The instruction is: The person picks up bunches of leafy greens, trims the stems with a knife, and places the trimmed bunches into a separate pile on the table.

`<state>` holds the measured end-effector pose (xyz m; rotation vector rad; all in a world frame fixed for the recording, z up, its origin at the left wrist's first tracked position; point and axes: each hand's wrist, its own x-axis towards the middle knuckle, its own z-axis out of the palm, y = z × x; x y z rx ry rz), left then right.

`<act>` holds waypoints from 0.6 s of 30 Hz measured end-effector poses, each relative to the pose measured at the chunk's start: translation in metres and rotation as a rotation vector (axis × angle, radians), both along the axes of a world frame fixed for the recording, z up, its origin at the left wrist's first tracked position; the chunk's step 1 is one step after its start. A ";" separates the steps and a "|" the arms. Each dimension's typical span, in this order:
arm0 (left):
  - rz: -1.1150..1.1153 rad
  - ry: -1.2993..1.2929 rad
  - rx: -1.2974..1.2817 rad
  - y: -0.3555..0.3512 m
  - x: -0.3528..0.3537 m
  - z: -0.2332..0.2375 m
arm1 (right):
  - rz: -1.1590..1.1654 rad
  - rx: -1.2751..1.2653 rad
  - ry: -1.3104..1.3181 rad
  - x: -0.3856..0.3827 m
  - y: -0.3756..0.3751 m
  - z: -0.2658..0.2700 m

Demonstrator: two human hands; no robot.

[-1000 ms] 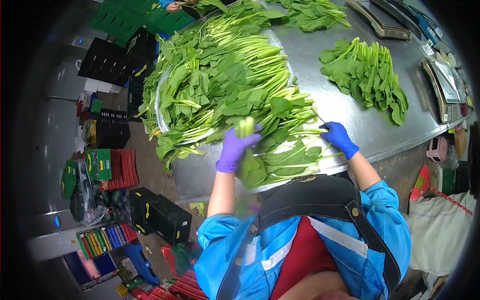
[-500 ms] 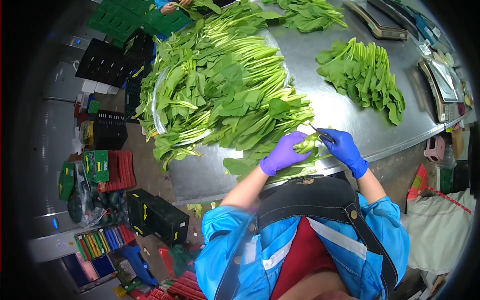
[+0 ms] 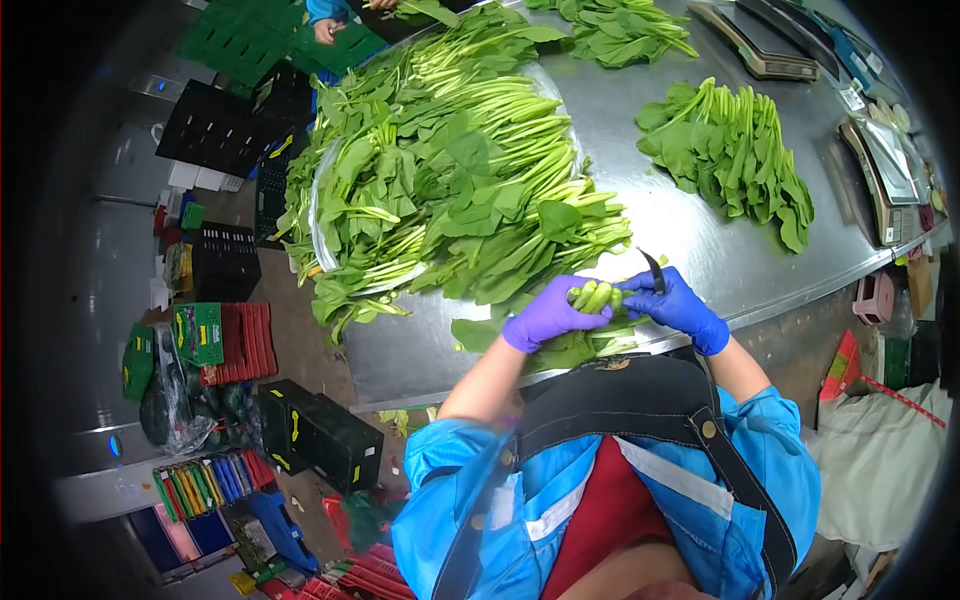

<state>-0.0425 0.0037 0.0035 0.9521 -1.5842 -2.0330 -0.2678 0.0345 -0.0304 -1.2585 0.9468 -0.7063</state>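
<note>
My left hand (image 3: 553,318), in a purple glove, is closed around a bunch of leafy green stalks (image 3: 597,297); the cut ends point up and right. My right hand (image 3: 678,308), in a blue glove, grips a small knife (image 3: 654,267) whose dark curved blade points up and away from the bunch. Its fingertips touch the stalks at their right side. Beyond my hands lies a large heap of leafy greens (image 3: 480,190), stems facing right. Some loose leaves (image 3: 570,350) lie below my left hand, against the table edge.
Sorted bunches (image 3: 735,155) lie on the metal table (image 3: 690,245), with more greens (image 3: 625,30) at the back. Scales (image 3: 880,185) stand along the right side. Another person's hand (image 3: 327,31) shows at the top. Dark crates (image 3: 320,435) stand on the floor at left.
The knife has swung from lying across the stalk ends to pointing upward, away from them. My left hand has shifted slightly left with the bunch, and my right fingers have come to the stalks.
</note>
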 end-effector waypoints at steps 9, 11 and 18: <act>0.534 0.171 -0.060 -0.017 0.026 0.013 | -0.430 0.176 0.031 -0.004 -0.008 -0.008; 0.599 0.274 0.018 -0.025 0.032 0.014 | -0.448 0.187 0.047 -0.010 -0.010 -0.013; 0.268 0.060 0.084 -0.008 0.012 -0.010 | -0.536 0.312 -0.037 -0.005 -0.011 -0.040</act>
